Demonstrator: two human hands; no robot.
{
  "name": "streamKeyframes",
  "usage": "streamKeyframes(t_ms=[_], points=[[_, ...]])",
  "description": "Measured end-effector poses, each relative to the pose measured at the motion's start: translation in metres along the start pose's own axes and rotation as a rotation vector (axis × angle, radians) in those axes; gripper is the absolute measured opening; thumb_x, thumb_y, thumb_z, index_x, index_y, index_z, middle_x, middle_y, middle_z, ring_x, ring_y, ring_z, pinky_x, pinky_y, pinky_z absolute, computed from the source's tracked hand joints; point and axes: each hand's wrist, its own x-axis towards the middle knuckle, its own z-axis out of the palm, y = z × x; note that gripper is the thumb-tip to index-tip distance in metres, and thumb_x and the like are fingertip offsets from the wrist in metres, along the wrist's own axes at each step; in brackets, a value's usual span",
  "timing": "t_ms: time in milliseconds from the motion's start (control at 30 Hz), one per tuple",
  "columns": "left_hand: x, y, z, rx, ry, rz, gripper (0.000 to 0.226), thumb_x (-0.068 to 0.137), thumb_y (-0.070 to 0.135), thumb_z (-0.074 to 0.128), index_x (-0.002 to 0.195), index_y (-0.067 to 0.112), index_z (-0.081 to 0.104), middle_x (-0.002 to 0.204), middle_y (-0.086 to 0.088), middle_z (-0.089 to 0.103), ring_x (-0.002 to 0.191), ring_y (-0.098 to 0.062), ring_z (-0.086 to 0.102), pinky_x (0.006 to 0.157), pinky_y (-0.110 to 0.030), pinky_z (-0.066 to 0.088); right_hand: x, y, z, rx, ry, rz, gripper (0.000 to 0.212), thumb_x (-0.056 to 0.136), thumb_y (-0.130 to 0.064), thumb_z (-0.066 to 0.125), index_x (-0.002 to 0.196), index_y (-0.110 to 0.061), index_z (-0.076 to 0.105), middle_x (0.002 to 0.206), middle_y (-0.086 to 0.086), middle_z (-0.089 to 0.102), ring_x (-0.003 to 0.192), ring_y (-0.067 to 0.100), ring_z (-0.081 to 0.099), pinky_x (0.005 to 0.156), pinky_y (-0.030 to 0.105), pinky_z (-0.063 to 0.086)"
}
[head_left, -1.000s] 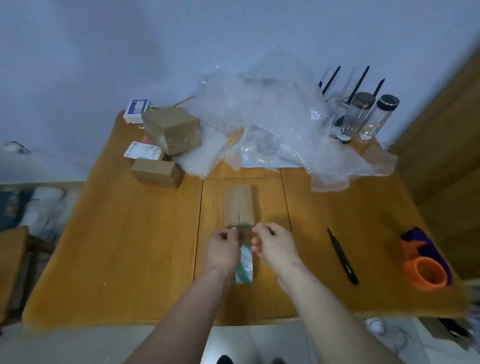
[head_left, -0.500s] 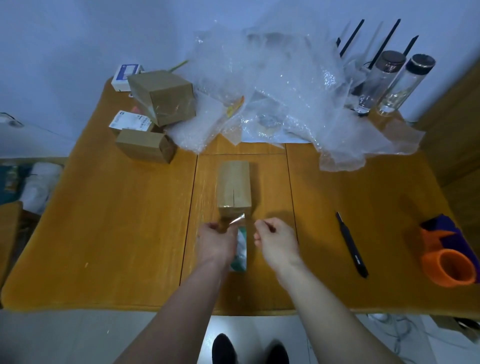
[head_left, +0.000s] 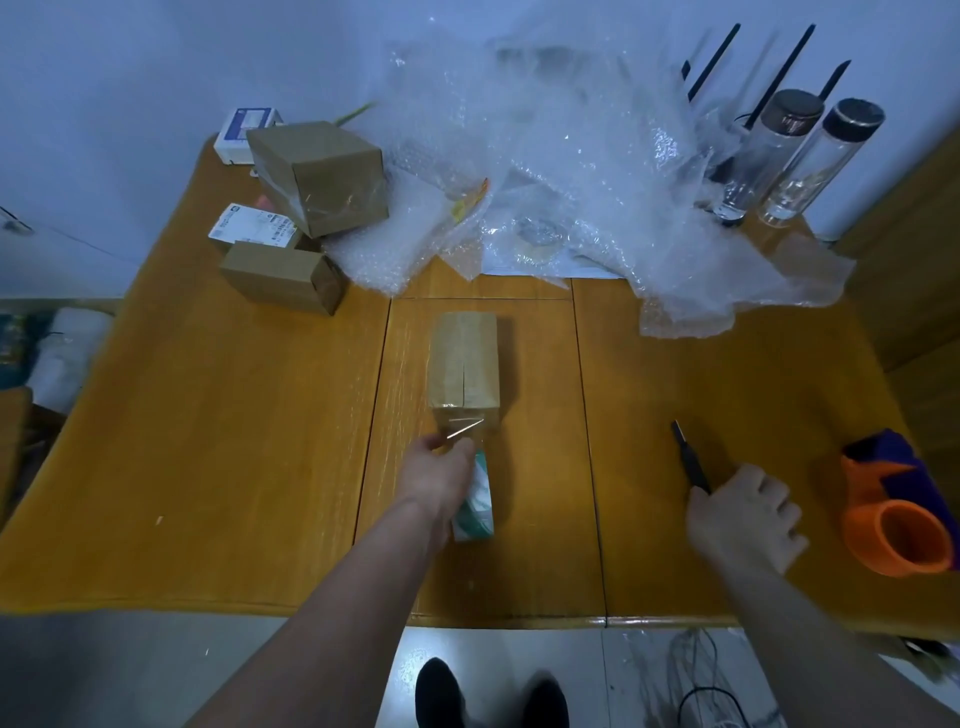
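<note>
Pinching a glossy strip of clear tape (head_left: 465, 428), the left hand (head_left: 439, 475) sat at the near end of the oblong cardboard box (head_left: 464, 364), which lay mid-way across the smooth wooden table (head_left: 234, 441). Half a second earlier the right hand (head_left: 743, 519) had been beside it. It had since moved well to the right, fingers curled round the near end of the slim black cutter (head_left: 688, 460).

I find no legible text. The white label (head_left: 253, 227) on the far-left box carries print too small to read. The blue-and-white carton (head_left: 247, 130) is equally unreadable.
</note>
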Motion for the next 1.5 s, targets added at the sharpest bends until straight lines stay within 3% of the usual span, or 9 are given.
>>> streamKeyframes(t_ms=[333,433,567,733,933,1067,1233,1367,1500], points=[[0.016,-0.002,-0.008,0.067,-0.044,0.004,0.03,0.102,0.029,0.064,0.128,0.015,0.061,0.113,-0.015,0.076,0.102,-0.035,0.076,0.095,-0.053,0.062,0.013,0.01,0.015,-0.046,-0.053,-0.088,0.042,0.098,-0.029,0.05,0.134,-0.007,0.047,0.136,0.021,0.052,0.124,0.04,0.048,0.101,0.054,0.041],[0.02,-0.003,-0.009,0.055,-0.049,-0.009,0.012,0.103,0.025,0.063,0.113,0.019,0.06,0.108,-0.013,0.075,0.098,-0.033,0.075,0.094,-0.051,0.062,0.016,0.004,0.006,0.098,-0.136,-0.149,0.035,0.102,-0.024,0.047,0.129,-0.002,0.046,0.12,0.022,0.058,0.104,0.039,0.058,0.085,0.051,0.051],[0.02,-0.003,-0.011,0.053,-0.064,-0.045,0.007,0.104,0.022,0.061,0.107,0.016,0.065,0.105,-0.016,0.076,0.1,-0.036,0.076,0.093,-0.05,0.062,-0.01,-0.024,-0.03,0.301,-0.256,-0.44,0.021,0.104,-0.021,0.046,0.12,-0.009,0.045,0.084,0.01,0.064,0.063,0.025,0.063,0.048,0.036,0.047],[0.023,-0.006,-0.012,0.03,-0.072,-0.043,0.013,0.103,0.022,0.062,0.112,0.015,0.067,0.109,-0.017,0.078,0.099,-0.036,0.077,0.099,-0.054,0.061,-0.055,-0.072,-0.072,0.095,-0.309,-1.008,0.012,0.104,-0.027,0.044,0.114,-0.024,0.049,0.075,-0.002,0.063,0.058,0.02,0.062,0.055,0.043,0.054],[0.028,-0.007,-0.013,0.003,-0.058,-0.037,0.011,0.103,0.021,0.062,0.092,0.022,0.061,0.106,-0.017,0.077,0.098,-0.037,0.076,0.099,-0.055,0.061,-0.084,-0.11,-0.092,-0.196,-0.065,-1.325,0.02,0.101,-0.032,0.044,0.116,-0.025,0.055,0.092,-0.009,0.057,0.064,0.014,0.058,0.056,0.035,0.054],[0.03,-0.009,-0.011,-0.011,-0.047,-0.024,0.014,0.103,0.021,0.064,0.093,0.026,0.056,0.094,-0.011,0.073,0.086,-0.029,0.073,0.09,-0.049,0.062,-0.091,-0.119,-0.091,-0.364,-0.012,-1.376,0.024,0.103,-0.032,0.039,0.116,-0.023,0.057,0.096,-0.005,0.06,0.067,0.018,0.061,0.055,0.035,0.054],[0.028,-0.008,-0.01,-0.001,-0.033,-0.011,0.013,0.102,0.023,0.063,0.091,0.027,0.057,0.1,-0.012,0.076,0.097,-0.034,0.076,0.097,-0.052,0.062,-0.091,-0.128,-0.078,-0.493,-0.001,-1.36,0.024,0.104,-0.031,0.039,0.108,-0.02,0.061,0.083,-0.003,0.059,0.062,0.019,0.06,0.053,0.034,0.052],[0.028,-0.009,-0.009,0.008,-0.035,-0.003,0.004,0.102,0.024,0.063,0.098,0.023,0.061,0.101,-0.014,0.076,0.096,-0.034,0.076,0.098,-0.054,0.061,-0.096,-0.137,-0.073,-0.493,-0.043,-1.328,0.007,0.101,-0.02,0.049,0.102,-0.018,0.056,0.071,0.0,0.058,0.055,0.021,0.057,0.046,0.032,0.045],[0.028,-0.009,-0.007,0.002,-0.023,-0.003,0.012,0.102,0.024,0.063,0.113,0.021,0.061,0.113,-0.017,0.076,0.103,-0.036,0.075,0.1,-0.055,0.06,-0.105,-0.146,-0.071,-0.489,-0.082,-1.302,0.01,0.101,-0.012,0.049,0.107,-0.015,0.056,0.066,0.002,0.05,0.055,0.022,0.056,0.045,0.032,0.042]])
